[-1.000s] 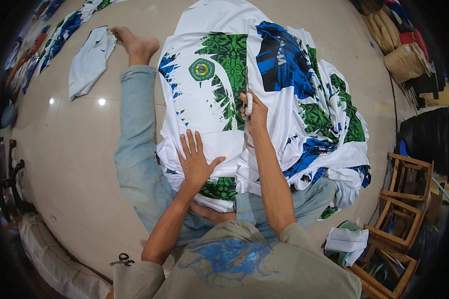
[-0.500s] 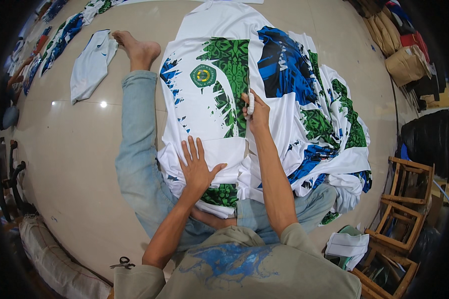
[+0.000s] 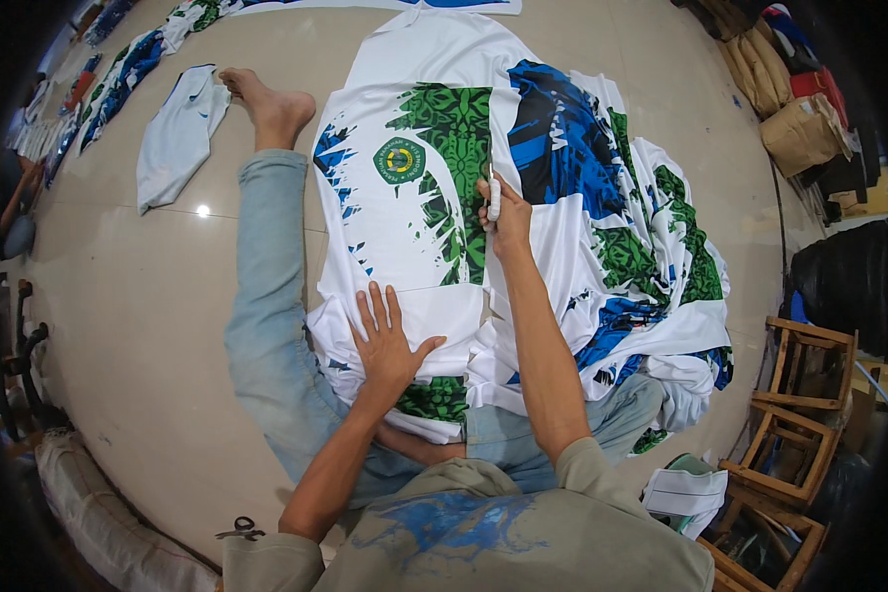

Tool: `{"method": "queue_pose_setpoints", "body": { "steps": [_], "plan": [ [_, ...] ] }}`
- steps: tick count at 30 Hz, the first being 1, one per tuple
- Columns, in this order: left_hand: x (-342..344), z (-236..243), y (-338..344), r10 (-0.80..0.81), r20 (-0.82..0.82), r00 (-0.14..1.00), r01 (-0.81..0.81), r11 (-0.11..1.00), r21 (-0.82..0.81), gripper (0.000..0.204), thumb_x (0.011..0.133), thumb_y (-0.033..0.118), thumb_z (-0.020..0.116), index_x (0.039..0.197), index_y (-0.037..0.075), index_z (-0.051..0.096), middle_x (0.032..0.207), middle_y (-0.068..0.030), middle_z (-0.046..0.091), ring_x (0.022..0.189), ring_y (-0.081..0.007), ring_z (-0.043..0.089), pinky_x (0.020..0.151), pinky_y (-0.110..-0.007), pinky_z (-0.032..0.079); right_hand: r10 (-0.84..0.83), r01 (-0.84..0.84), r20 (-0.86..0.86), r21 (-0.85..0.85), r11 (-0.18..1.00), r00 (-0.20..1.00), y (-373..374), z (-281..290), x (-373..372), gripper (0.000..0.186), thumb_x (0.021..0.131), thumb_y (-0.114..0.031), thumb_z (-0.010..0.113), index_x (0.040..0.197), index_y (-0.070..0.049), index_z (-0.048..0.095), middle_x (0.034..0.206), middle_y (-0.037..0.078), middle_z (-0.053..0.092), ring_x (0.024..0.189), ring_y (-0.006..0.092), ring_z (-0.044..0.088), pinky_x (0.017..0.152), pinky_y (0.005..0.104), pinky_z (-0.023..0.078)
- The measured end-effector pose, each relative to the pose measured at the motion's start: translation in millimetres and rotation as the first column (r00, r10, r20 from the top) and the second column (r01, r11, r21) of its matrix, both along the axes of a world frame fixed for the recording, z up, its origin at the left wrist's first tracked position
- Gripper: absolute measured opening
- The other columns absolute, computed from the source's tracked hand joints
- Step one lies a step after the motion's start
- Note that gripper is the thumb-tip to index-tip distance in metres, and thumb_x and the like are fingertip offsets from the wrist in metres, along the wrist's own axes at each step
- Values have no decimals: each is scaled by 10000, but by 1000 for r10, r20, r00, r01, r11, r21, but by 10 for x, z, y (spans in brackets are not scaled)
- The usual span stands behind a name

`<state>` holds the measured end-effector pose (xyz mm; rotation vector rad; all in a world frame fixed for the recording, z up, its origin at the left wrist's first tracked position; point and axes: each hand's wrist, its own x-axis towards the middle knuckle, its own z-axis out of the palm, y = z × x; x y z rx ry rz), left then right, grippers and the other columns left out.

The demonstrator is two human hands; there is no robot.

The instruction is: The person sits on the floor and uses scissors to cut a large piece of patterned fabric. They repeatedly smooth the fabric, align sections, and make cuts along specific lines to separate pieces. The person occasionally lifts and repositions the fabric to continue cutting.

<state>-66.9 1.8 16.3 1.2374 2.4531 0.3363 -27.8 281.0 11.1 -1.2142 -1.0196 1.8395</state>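
Observation:
A white fabric sheet (image 3: 405,324) with a green and blue print and a round emblem lies spread between my legs. My left hand (image 3: 390,350) rests flat on its near part, fingers spread. My right hand (image 3: 508,219) is wrapped around scissors (image 3: 494,200) with pale, wrapped-looking handles. Their blades point away from me along the right edge of the green panel (image 3: 469,128), where a cut gap runs back toward me. Much of the blades is hard to make out against the cloth. To the right of the scissors lies more printed fabric (image 3: 562,138), bunched into folds.
Another pair of scissors (image 3: 241,530), dark, lies on the floor by my left sleeve. A small white fabric piece (image 3: 180,138) is beyond my left foot. Wooden frames (image 3: 789,434) stand at right, below brown paper bags (image 3: 804,133). A pale sack (image 3: 109,513) borders the lower left.
The view has shifted slightly, so the whole scene sits a little lower. Both hands keep nearly the same places on the fabric; the scissors stay in my right hand.

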Motion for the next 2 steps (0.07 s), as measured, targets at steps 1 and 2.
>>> {"method": "queue_pose_setpoints", "body": {
  "steps": [1,2],
  "plan": [
    [-9,9,-12,7,-7,1000,-7,1000,0,1219,755,781,565,1541,-6,67,1607,-231,-36,1479,-420,-60,1090,-703,69,14,-14,-9,-14,1000,1000,11,-38,-18,432,893,-57,587,1325,-46,577,962,97,725,488,112,561,404,221,396],
    [-11,5,-25,19,2,1000,-19,1000,6,1203,768,778,552,1545,7,53,1609,-221,-33,1483,-404,-55,1091,-710,53,28,-28,-17,-28,999,999,26,-73,-36,452,893,-47,580,1345,-46,558,978,99,728,495,117,568,407,224,400]
  ]
}}
